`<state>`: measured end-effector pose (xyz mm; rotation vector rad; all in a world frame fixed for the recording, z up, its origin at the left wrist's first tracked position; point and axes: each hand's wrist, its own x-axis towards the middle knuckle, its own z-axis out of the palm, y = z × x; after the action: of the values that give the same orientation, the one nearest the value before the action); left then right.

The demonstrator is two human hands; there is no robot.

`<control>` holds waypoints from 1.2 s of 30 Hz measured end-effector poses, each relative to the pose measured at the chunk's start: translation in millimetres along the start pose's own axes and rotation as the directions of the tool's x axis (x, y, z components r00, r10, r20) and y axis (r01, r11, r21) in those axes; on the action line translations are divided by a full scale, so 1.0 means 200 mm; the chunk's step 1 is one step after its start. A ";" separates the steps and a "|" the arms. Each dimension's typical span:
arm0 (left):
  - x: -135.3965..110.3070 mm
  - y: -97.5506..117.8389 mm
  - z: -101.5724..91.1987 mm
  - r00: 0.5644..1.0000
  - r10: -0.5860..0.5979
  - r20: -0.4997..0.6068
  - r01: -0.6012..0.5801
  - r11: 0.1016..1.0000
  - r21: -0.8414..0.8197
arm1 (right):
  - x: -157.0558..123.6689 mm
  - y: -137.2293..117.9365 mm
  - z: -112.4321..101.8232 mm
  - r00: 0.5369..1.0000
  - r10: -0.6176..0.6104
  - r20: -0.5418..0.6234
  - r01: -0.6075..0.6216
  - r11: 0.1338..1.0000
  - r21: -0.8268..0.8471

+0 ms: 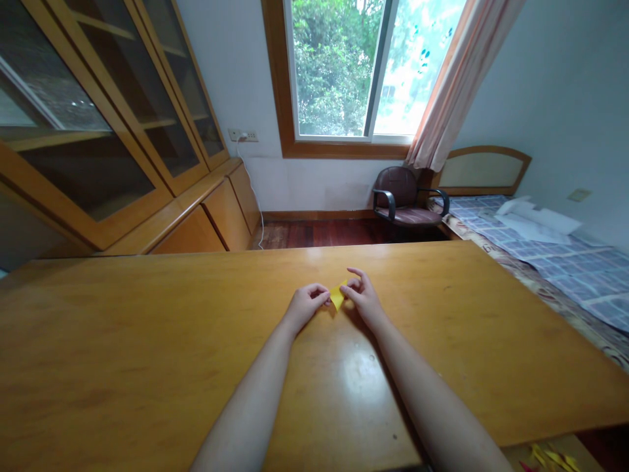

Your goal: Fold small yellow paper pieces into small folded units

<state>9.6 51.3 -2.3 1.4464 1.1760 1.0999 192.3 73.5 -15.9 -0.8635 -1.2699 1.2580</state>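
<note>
A small piece of folded yellow paper (337,297) is held just above the wooden table (147,341), between my two hands. My left hand (307,305) pinches its left edge between thumb and fingertips. On the other side, my right hand (362,296) grips the upper right part with thumb and fingers, one finger raised away from it. One corner of the paper points down toward the tabletop. The fine creases are too small to make out.
Yellow and red scraps (553,457) lie on a lower surface at the bottom right. Beyond the table stands a dark office chair (400,196). A bed (560,262) runs along the right, and a glass-door cabinet (122,131) fills the left.
</note>
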 end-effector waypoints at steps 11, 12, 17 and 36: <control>0.00 0.00 0.00 1.000 -0.007 0.002 0.007 1.000 0.003 | 0.01 0.02 -0.01 0.999 -0.026 -0.036 0.027 0.999 0.037; 0.00 0.00 0.00 1.000 -0.007 0.002 0.007 1.000 0.002 | 0.01 0.02 -0.02 0.999 -0.027 -0.041 0.029 0.999 0.033; 0.00 0.00 0.00 1.000 -0.008 -0.002 0.008 1.000 0.007 | 0.01 0.02 -0.01 0.999 -0.010 -0.032 0.011 0.999 0.035; 0.00 0.02 0.01 1.000 -0.013 0.013 0.013 0.999 0.031 | 0.03 0.02 -0.03 0.977 0.040 -0.210 -0.016 0.993 0.115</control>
<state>11.1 50.8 0.8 1.4653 1.1963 1.0664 196.3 80.5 -20.3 -0.9102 -1.0108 1.2129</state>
